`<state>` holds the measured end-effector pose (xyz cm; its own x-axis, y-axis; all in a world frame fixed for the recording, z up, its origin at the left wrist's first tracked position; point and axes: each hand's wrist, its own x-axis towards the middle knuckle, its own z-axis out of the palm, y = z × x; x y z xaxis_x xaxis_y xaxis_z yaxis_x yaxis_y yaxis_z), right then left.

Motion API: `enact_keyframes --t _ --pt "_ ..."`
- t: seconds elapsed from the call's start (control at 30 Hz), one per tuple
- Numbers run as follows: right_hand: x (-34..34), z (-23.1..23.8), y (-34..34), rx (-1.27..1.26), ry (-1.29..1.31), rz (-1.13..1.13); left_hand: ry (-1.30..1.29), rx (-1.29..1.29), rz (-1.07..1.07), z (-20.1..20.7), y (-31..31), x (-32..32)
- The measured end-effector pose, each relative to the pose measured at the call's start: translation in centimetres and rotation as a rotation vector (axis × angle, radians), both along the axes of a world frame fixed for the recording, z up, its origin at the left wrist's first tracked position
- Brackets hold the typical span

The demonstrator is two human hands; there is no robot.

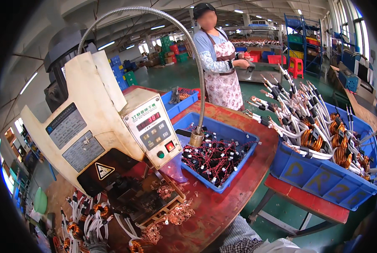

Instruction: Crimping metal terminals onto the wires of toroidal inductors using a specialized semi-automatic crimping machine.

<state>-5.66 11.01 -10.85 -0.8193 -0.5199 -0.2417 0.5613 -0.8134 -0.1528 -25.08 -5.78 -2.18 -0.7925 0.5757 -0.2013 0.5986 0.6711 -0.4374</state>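
Note:
A grey-gloved hand, my left, shows at the lower edge among copper-wound coils with white leads. Only its finger part is visible, and how its fingers close is not clear. Beside it stands a cream terminal press with a lit control box and a dark die area. Loose copper terminals lie heaped at the front of the press. Another coil with white leads rests just right of the glove. My right hand is out of the picture; striped and checked cloth shows at the lower edge.
A blue bin of red-and-black wired parts sits on the red worktable. A flexible metal hose arches above. At right, a large blue crate of leaded coils stands on a stool. Behind stands a co-worker in a flowered apron.

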Motion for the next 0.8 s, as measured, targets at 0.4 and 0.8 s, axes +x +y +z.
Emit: enact_keyframes --t 0.4,0.8 --pt "-0.1 -0.8 0.1 -0.038 -0.036 0.038 0.321 -0.031 -0.289 -0.1 -0.8 3.1" --pt "0.0 -1.2 -2.6 -0.064 0.007 0.108 0.071 0.108 0.125 -2.3 -4.3 1.1"
